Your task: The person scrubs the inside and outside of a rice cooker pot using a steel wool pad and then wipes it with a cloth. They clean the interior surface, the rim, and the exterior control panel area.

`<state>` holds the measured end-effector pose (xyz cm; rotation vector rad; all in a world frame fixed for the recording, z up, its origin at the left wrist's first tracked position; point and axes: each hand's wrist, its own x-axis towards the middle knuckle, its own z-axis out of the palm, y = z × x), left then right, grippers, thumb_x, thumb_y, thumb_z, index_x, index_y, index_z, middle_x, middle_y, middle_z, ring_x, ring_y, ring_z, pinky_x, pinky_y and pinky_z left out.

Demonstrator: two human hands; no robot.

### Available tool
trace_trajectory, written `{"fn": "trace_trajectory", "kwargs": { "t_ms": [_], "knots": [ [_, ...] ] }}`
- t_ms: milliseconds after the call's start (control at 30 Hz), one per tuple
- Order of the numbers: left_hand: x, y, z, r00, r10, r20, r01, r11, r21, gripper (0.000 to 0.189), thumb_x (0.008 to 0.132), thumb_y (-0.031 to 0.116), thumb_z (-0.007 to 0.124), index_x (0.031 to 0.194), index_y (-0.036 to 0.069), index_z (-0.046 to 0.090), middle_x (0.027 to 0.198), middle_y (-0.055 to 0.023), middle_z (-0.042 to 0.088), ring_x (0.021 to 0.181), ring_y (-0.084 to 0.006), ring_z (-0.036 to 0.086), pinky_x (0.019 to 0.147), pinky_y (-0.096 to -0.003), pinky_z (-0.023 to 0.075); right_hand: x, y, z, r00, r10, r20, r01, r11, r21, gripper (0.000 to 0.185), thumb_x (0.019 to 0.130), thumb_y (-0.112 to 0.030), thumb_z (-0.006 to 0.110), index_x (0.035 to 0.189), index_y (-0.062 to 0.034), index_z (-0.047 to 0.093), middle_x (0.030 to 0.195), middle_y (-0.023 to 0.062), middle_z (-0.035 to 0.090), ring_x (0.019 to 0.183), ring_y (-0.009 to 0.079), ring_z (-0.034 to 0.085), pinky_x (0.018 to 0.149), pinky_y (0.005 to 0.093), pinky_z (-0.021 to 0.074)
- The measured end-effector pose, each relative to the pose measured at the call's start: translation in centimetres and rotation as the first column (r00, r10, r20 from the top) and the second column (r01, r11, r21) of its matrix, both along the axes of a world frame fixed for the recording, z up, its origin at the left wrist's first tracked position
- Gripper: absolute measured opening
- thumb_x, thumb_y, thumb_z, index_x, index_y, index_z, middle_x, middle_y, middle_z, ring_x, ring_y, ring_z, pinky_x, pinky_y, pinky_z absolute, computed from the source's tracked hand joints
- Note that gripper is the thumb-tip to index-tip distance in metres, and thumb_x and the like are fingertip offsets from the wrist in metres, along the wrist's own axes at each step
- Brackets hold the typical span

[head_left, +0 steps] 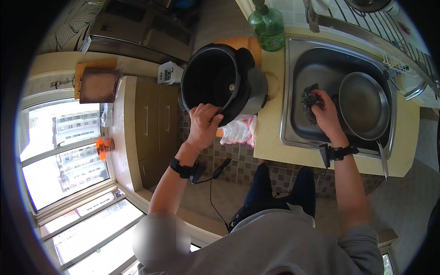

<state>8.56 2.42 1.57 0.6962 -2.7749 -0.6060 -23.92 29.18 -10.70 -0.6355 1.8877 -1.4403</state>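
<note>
My left hand (205,124) grips the near rim of a black electric cooker body (252,91), with the thumb on the outer edge and the fingers over the lip. The cooker is tilted with its mouth toward the left. Its dark inside holds no pot, and a small round metal part shows on the inner base. Over the stainless steel sink (288,113), my right hand (325,111) pinches a grey steel wool scrubber (308,103). A frying pan (364,106) rests in the right side of the basin, its handle reaching out over the front edge.
A green pump bottle (266,29) stands behind the sink's left corner. Beneath the cooker lie a wooden board (254,48) and a pink-edged white cloth (239,132). The faucet (415,90) and a wire dish rack (364,27) are at right. A cable (211,196) hangs from my left wrist strap.
</note>
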Motion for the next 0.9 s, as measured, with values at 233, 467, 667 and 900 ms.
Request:
{"fn": "trace_trajectory", "kwargs": {
  "t_ms": [233,467,667,900],
  "knots": [
    [-0.1,0.2,-0.5,1.0,-0.015,-0.026,0.013,0.998,-0.056,0.018,0.096,0.019,0.071,0.106,0.005,0.076,0.092,-0.0042,0.066,0.091,-0.0268,0.06,0.096,-0.0437,0.0385,13.0,-15.4,6.0,0.947,-0.241,-0.21,0.171,0.937,-0.306,0.043,0.104,0.0,0.061,0.147,-0.0089,0.067,0.141,0.0132,0.065,0.129,0.0238,0.061,0.109,0.0341,0.048],
    [0.9,0.8,-1.2,1.0,-0.017,-0.015,0.016,0.999,-0.033,0.017,0.096,0.016,0.069,0.107,0.005,0.075,0.094,-0.0045,0.064,0.095,-0.0277,0.06,0.098,-0.0432,0.0361,14.6,-14.5,6.3,0.975,-0.224,-0.007,0.208,0.914,-0.348,0.047,0.099,0.006,0.063,0.144,-0.0092,0.064,0.134,0.0196,0.068,0.123,0.035,0.064,0.105,0.0416,0.0507],
    [0.3,0.5,-0.6,1.0,-0.029,-0.007,0.029,0.998,-0.054,0.016,0.096,0.016,0.069,0.106,0.004,0.074,0.095,-0.0049,0.065,0.093,-0.0279,0.06,0.096,-0.0438,0.0364,13.3,-13.8,7.5,0.966,-0.16,0.201,0.227,0.898,-0.377,0.053,0.103,0.001,0.059,0.156,-0.0017,0.048,0.13,0.0166,0.068,0.117,0.0227,0.067,0.102,0.0344,0.0517],
    [-0.8,0.5,-1.1,0.997,0.004,-0.073,-0.01,0.997,-0.082,0.014,0.094,0.014,0.072,0.104,0.004,0.075,0.091,-0.0047,0.066,0.09,-0.027,0.061,0.093,-0.0436,0.037,14.0,-11.7,10.8,0.899,-0.24,-0.365,0.14,0.95,-0.279,0.04,0.099,-0.014,0.072,0.138,-0.0123,0.065,0.105,0.0136,0.065,0.083,0.0299,0.071,0.066,0.0413,0.0601]
  ]
}}
